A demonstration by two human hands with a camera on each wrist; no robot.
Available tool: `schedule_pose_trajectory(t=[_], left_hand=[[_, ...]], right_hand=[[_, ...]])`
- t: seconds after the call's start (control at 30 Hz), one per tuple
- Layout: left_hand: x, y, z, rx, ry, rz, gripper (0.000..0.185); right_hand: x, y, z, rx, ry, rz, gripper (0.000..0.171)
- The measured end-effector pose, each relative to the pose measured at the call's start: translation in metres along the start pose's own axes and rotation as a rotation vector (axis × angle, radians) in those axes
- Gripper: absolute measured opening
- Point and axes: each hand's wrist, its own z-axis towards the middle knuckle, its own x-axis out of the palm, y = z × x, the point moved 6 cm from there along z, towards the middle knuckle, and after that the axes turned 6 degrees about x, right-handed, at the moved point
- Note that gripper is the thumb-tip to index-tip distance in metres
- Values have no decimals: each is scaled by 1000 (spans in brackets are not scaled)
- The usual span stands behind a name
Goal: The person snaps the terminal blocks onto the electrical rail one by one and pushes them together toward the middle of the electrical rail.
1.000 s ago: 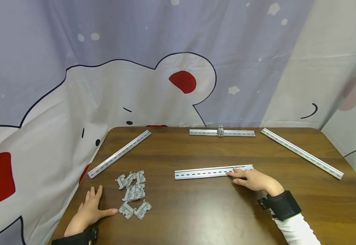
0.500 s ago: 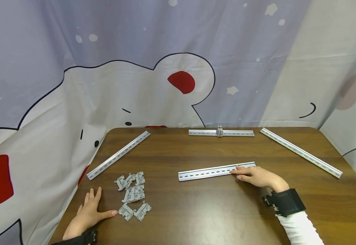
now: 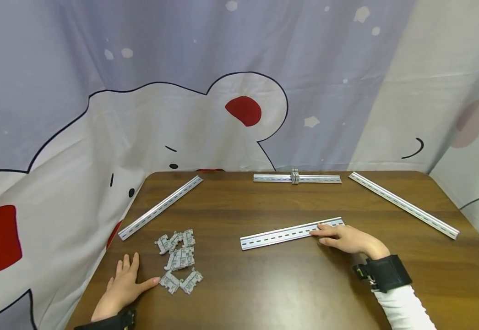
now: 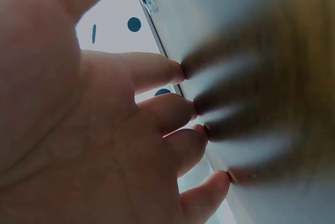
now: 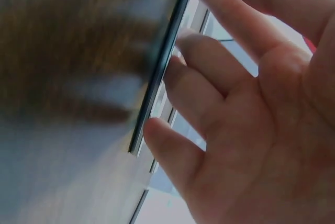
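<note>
A slotted metal rail [image 3: 282,235] lies across the middle of the brown table [image 3: 264,284]. My right hand [image 3: 344,238] rests on the rail's right end with straight fingers [image 5: 209,90] touching its edge [image 5: 157,85]. My left hand [image 3: 124,286] lies flat on the table at the near left, fingers [image 4: 162,109] spread, thumb pointing at a heap of several grey plastic clips [image 3: 179,259]. It holds nothing.
Three more rails lie around the table: one slanting at the left [image 3: 161,206], one at the back [image 3: 297,178] carrying a small grey clip [image 3: 295,175], one slanting at the right [image 3: 402,204]. A printed cloth backdrop [image 3: 182,91] hangs behind and to the left.
My right hand has slid the middle rail a little to the right and turned it, so its right end sits farther back. My left hand has barely shifted.
</note>
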Motion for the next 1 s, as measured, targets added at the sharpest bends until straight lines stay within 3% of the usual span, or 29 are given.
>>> schedule_pose_trajectory(t=[0.6,0.77,0.87,1.0], left_hand=[[11,-10,-16,-37,-33,-34,102],[12,-11,-16,-15,-52,-59,99],[12,-12,-17,-2,-59,-71,98],[11,-12,-20,-2,-64,-77,94]], right_hand=[[18,25,1,36,58,-35,49],[17,30,-4,72,67,-33,48],[13,43,-4,76,15,-66,47],[9,84,6,-10,-171,-135,39]])
